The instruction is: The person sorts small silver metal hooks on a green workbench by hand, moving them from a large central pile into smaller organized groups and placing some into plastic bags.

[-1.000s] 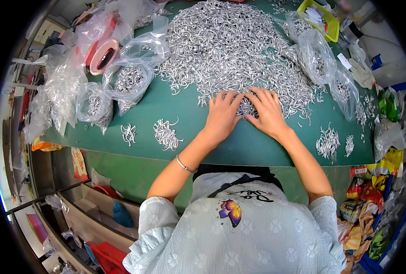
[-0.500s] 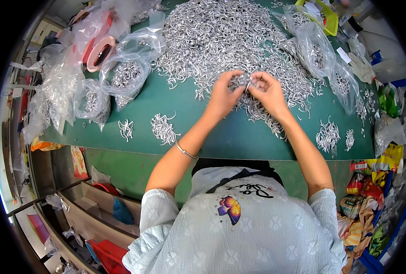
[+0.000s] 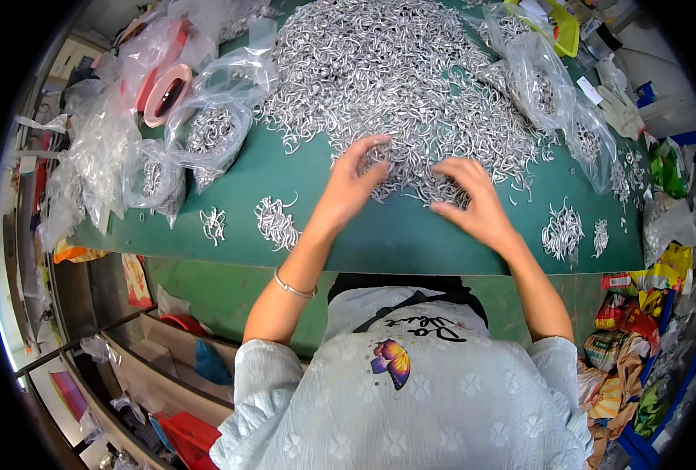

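Observation:
A big heap of small bent silver metal pieces (image 3: 395,70) covers the far half of a green table (image 3: 309,168). My left hand (image 3: 349,184) lies with fingers spread on the near edge of the heap, fingertips among the pieces. My right hand (image 3: 473,202) rests palm down, fingers spread, over pieces at the heap's near edge. Neither hand grips anything that I can see. A thin bracelet (image 3: 291,287) circles my left wrist.
Small sorted bunches of pieces lie at the left (image 3: 276,223), further left (image 3: 213,225) and right (image 3: 561,233). Clear plastic bags with pieces stand at left (image 3: 211,133) and right (image 3: 548,82). A pink tape roll (image 3: 166,92) sits far left. Cluttered bins and wrappers flank the table.
Both hands were together pinching pieces at the heap half a second ago; now they have parted and lie flat and spread on the heap's near edge.

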The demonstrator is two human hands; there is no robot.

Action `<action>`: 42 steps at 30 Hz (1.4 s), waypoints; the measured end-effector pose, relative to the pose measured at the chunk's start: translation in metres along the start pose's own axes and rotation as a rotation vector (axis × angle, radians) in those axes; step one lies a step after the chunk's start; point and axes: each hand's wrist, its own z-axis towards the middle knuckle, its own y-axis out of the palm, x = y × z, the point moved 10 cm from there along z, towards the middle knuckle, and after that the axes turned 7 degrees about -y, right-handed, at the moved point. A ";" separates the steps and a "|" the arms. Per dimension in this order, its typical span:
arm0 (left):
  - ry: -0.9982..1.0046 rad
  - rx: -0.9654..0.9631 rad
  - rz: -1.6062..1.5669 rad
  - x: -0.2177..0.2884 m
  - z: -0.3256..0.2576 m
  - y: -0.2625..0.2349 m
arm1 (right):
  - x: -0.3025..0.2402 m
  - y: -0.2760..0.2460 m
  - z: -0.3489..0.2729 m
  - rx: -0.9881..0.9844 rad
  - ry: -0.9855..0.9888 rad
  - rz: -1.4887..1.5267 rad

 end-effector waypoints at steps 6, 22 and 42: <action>0.186 -0.007 0.070 0.000 -0.010 0.002 | 0.003 0.014 -0.017 0.039 -0.088 -0.493; 0.424 0.188 0.760 0.014 -0.031 0.013 | 0.074 -0.052 0.024 0.288 -0.074 -0.715; 0.590 0.424 1.114 0.023 0.031 -0.006 | -0.001 -0.007 0.024 0.022 -0.022 -0.150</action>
